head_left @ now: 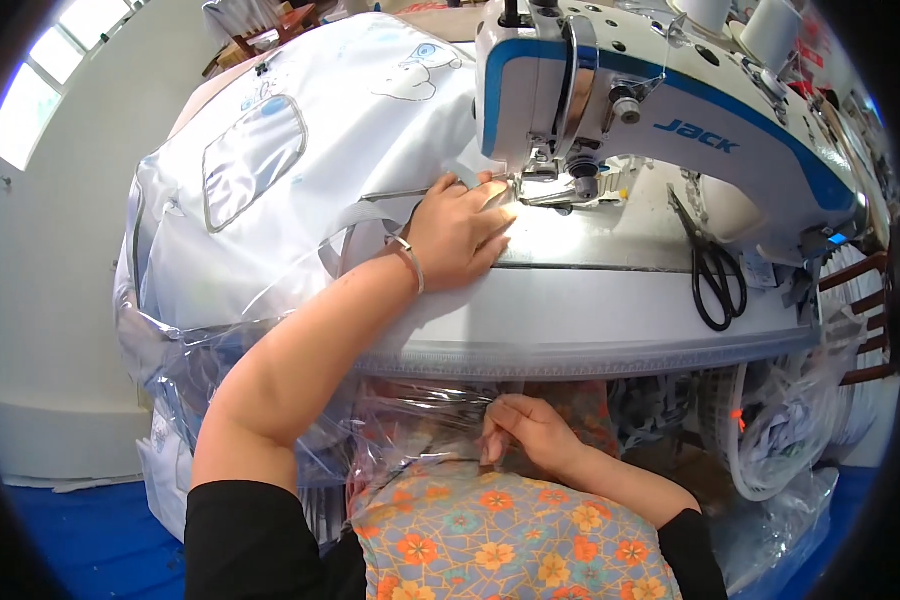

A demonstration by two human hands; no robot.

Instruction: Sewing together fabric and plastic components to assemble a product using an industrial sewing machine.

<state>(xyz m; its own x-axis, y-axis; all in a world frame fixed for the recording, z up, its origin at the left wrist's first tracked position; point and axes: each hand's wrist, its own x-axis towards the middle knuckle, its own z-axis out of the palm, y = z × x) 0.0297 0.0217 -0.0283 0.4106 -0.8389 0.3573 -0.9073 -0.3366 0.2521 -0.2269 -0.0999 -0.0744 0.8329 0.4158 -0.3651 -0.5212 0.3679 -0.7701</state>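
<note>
My left hand [457, 232] lies on the sewing machine bed, fingers apart and stretched toward the presser foot [542, 172]. Beneath and beside it is the edge of a large white satiny fabric piece [360, 130] with grey-trimmed patches and line drawings. A grey strip [355, 217] loops out next to my wrist, and its run under the palm is hidden. Below the table edge, in front of my lap, my right hand [530, 428] is closed in a pinch on a clear plastic sheet [410, 410]. The exact bit between its fingertips is hard to see.
The white and blue sewing machine [660, 120] arches over the right side. Black scissors [715, 270] lie on the bed there. A ruler strip [590, 360] runs along the table's front edge. A white basket [745, 440] with scraps hangs below right. Thread cones [770, 35] stand on top.
</note>
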